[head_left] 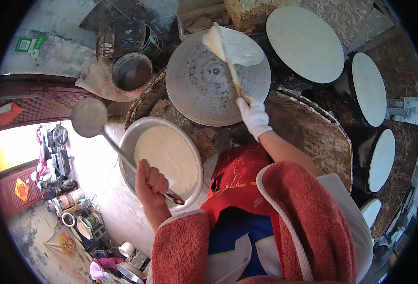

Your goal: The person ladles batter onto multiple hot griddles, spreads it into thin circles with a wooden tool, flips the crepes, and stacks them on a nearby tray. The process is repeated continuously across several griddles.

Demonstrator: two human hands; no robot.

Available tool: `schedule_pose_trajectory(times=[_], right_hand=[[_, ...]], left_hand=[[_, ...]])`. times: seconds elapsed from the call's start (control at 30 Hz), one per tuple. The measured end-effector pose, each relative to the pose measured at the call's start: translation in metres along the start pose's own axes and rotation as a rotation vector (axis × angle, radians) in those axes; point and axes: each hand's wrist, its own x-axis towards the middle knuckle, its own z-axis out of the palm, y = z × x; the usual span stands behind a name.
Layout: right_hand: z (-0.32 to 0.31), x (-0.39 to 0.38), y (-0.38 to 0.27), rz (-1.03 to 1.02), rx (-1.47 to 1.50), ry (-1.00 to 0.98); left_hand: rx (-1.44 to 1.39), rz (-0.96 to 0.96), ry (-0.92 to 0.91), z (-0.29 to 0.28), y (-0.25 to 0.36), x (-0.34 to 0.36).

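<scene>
My left hand [150, 189] is closed around the handle of a long metal ladle [89, 118], whose round bowl is raised up and to the left, beyond the basin's rim. Under that handle sits a wide metal basin [197, 156] of pale, creamy batter [164, 151]. In a white glove, my right hand [255, 117] grips the end of a wooden spreader [232, 71]. Its batter-coated blade rests at the far part of a round grey griddle [204, 90]. A white patch of wet batter [244, 45] covers the griddle's far right; the remaining surface shows dark speckles.
Several round griddles topped with pale discs [305, 44] line the right side. A metal bucket [132, 71] stands left of the griddle. A rough curved wall [332, 137] wraps the stove. Far lower left, a person in purple [105, 269] is near stacked pots; a motorbike [57, 146] stands by the doorway.
</scene>
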Motion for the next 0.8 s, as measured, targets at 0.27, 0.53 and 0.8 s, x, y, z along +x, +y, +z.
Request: schedule_pose_trajectory(times=[0.27,0.53,0.8], right_hand=[[-0.059,0.054,-0.007,-0.197,-0.169,-0.010],[-0.043,0.059,-0.015,-0.277,-0.268,-0.305],[-0.091,0.142,-0.031,-0.350,-0.344,-0.349]], left_hand=[[-0.179,0.007,0.196,0.002,-0.010,-0.007],[-0.376,0.005,0.303,0.026,-0.032,-0.014],[-0.309,0.092,0.391,0.048,-0.044,-0.024]])
